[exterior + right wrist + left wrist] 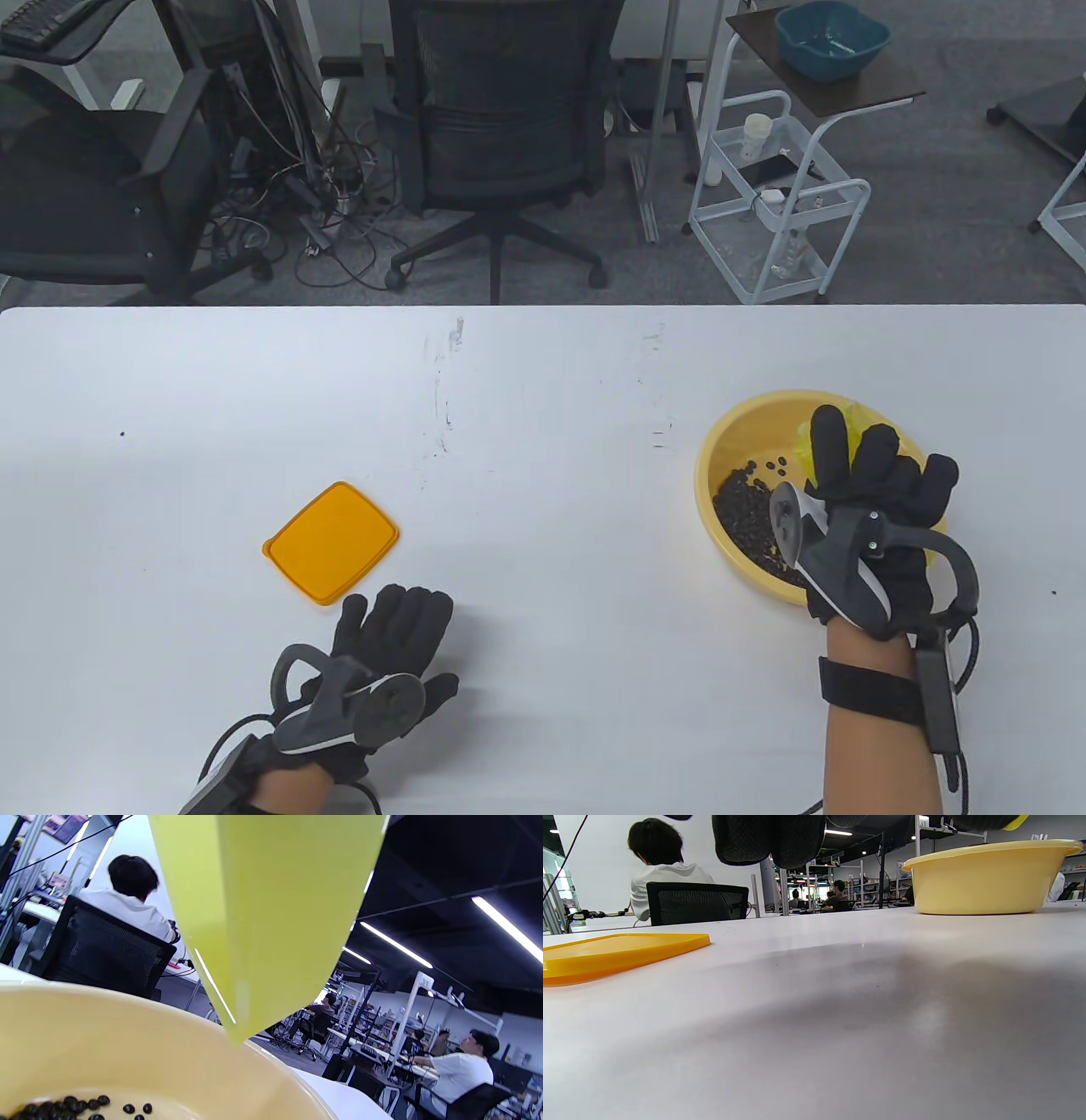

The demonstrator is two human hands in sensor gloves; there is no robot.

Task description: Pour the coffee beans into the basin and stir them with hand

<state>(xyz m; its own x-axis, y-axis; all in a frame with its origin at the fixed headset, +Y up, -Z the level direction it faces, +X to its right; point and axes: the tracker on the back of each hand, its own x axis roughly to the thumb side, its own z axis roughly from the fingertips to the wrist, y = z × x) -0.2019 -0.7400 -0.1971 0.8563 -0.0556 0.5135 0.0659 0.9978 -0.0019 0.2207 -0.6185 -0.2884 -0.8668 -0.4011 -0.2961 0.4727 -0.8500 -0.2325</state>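
A pale yellow basin (pixel 711 458) stands on the white table at the right, with dark coffee beans (pixel 747 509) heaped in its left part. Over it my right hand (pixel 874 484) grips a yellow-green translucent container (pixel 853 422), tipped above the basin. In the right wrist view the container (pixel 271 916) hangs down over the basin rim (pixel 127 1043) and several beans (pixel 85 1105) lie below. My left hand (pixel 394 628) rests flat on the table near the front edge, fingers straight, holding nothing. From the left wrist view, the basin (pixel 984 878) is at the far right.
An orange square lid (pixel 331 542) lies flat on the table just beyond my left hand, also low at the left as the lid (pixel 615 952). Behind the table stand office chairs (pixel 501 127), a white cart (pixel 776 195) and people seated at desks (pixel 462 1065).
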